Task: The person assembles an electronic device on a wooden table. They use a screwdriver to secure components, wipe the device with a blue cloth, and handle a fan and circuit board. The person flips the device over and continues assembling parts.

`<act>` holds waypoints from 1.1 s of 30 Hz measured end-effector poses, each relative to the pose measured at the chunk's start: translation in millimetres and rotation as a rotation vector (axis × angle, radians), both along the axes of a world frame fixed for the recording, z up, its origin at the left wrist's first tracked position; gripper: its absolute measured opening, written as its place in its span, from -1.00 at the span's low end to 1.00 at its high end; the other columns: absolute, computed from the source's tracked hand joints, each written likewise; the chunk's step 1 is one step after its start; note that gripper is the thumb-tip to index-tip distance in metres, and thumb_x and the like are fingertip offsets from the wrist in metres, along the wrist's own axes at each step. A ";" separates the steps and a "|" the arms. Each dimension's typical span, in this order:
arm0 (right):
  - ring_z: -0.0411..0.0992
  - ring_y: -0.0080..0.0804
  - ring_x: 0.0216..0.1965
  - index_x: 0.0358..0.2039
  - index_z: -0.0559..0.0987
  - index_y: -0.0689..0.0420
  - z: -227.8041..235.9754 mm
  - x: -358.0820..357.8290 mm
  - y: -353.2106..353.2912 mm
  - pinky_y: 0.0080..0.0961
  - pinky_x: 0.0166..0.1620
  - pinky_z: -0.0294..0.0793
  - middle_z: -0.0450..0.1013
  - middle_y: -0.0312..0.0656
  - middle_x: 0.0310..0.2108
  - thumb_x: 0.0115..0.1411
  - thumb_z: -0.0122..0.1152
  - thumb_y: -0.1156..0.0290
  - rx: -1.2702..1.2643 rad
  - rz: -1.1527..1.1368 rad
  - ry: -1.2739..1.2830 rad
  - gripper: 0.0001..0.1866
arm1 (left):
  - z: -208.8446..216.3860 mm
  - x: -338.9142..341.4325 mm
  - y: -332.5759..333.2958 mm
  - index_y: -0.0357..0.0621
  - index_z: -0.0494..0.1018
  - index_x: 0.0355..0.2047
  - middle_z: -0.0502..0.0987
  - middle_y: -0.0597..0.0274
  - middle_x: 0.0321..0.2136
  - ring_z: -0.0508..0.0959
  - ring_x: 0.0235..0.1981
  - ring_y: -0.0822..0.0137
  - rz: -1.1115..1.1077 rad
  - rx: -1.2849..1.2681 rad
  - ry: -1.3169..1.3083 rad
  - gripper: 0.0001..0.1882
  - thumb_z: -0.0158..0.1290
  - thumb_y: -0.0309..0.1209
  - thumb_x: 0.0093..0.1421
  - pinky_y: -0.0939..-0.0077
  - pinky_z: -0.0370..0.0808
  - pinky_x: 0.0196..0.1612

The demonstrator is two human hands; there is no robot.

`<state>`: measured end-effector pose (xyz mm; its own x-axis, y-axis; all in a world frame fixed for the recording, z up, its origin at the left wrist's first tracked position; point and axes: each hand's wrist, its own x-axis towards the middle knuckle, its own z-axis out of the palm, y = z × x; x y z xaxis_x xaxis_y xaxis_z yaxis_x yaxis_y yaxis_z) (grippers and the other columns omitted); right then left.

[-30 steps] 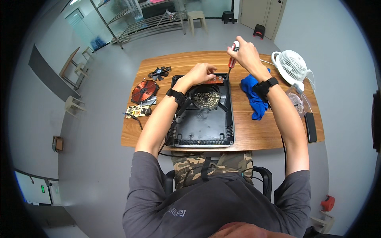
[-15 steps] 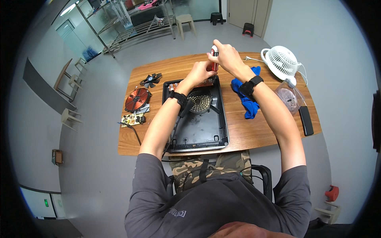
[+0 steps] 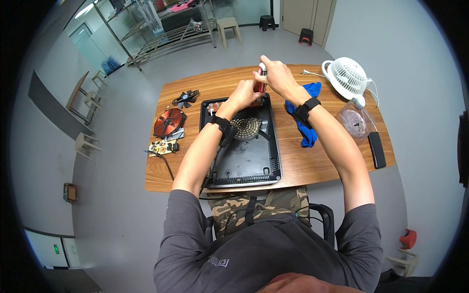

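Observation:
A red and white screwdriver (image 3: 262,80) stands nearly upright over the far edge of a black appliance housing (image 3: 239,163). My right hand (image 3: 279,77) is closed round the top of its handle. Lower down, my left hand (image 3: 243,94) has its fingers pinched about the screwdriver's lower part; the tip is hidden behind them. An orange circuit board (image 3: 215,106) lies along the housing's far side, partly covered by my left hand. A round vent grille (image 3: 245,126) is in the housing floor, with my left forearm crossing beside it.
Left of the housing lie a black fan wheel (image 3: 185,99), a copper coil (image 3: 169,122) and a small circuit board (image 3: 163,147) with a cable. To the right are a blue cloth (image 3: 311,90), a white fan (image 3: 346,77), a clear plastic bag (image 3: 353,122) and a black oblong object (image 3: 376,150).
Both hands and the screwdriver have shifted slightly to the left and nearer the housing. My right forearm moved a little left with them. The other things stay in place.

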<state>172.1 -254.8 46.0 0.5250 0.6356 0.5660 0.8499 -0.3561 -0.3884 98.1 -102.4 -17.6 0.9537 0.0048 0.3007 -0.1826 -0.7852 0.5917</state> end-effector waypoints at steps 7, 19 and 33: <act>0.48 0.29 -0.33 -0.26 0.37 0.22 -3.3 2.3 2.9 0.02 -0.29 0.46 0.51 0.16 -0.47 0.19 0.32 0.12 -0.005 0.001 0.000 -0.56 | 0.2 -0.3 0.8 -0.30 0.55 -0.31 0.62 -0.01 -0.45 0.63 -0.40 0.15 0.012 0.001 0.015 -0.78 0.28 -0.41 0.13 0.25 0.51 -0.24; 0.48 0.29 -0.33 -0.27 0.36 0.21 -3.9 1.1 3.8 0.02 -0.29 0.46 0.50 0.17 -0.48 0.19 0.33 0.11 0.002 0.004 0.000 -0.56 | -1.7 -1.9 2.9 -0.30 0.55 -0.28 0.64 -0.05 -0.42 0.65 -0.36 0.10 0.009 0.002 -0.001 -0.76 0.28 -0.40 0.12 0.23 0.52 -0.22; 0.48 0.29 -0.33 -0.26 0.37 0.20 -2.5 3.6 3.6 0.00 -0.30 0.46 0.51 0.16 -0.47 0.19 0.32 0.11 0.003 -0.001 -0.029 -0.56 | -0.1 -0.1 0.9 -0.32 0.54 -0.26 0.64 -0.01 -0.43 0.65 -0.36 0.14 0.013 -0.017 0.016 -0.76 0.28 -0.43 0.12 0.25 0.53 -0.22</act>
